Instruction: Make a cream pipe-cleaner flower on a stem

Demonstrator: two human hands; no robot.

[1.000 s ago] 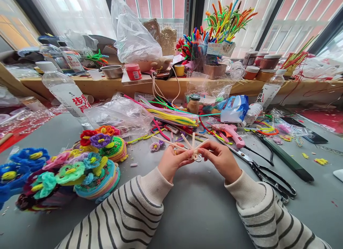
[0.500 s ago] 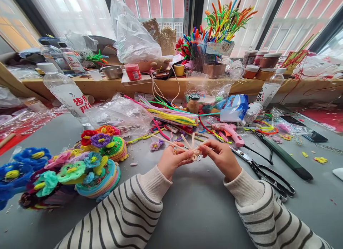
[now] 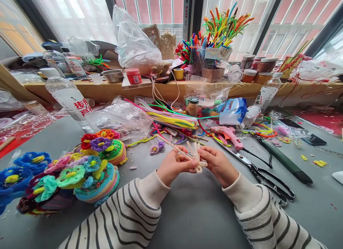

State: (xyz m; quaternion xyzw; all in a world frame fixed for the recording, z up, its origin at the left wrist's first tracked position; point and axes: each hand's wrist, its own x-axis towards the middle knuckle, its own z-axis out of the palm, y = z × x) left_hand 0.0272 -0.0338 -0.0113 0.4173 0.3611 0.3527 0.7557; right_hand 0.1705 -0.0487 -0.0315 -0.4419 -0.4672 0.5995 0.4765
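Observation:
Between my two hands, above the middle of the grey table, is a cluster of cream pipe cleaners [image 3: 198,166] with looped ends at the bottom and several stems sticking up. My left hand [image 3: 175,164] pinches it between thumb and fingers, with one long stem pointing up and left past the knuckles. My right hand [image 3: 219,164] grips the cluster from the other side, fingers curled and partly hidden behind it. Behind my hands lies a bundle of coloured pipe cleaners [image 3: 174,119].
Pipe-cleaner flowers and round decorated pieces [image 3: 96,175] stand at the left. On the right lie scissors [image 3: 257,170], a pink glue gun [image 3: 230,135] and a dark green tool [image 3: 291,161]. A water bottle [image 3: 66,97] and plastic bag [image 3: 120,116] sit behind; a wooden ledge [image 3: 107,89] runs across.
The cream stems, spread apart before, are now gathered more upright and closer together. The looped ends are turned more toward me, and my right hand has shifted slightly down and left.

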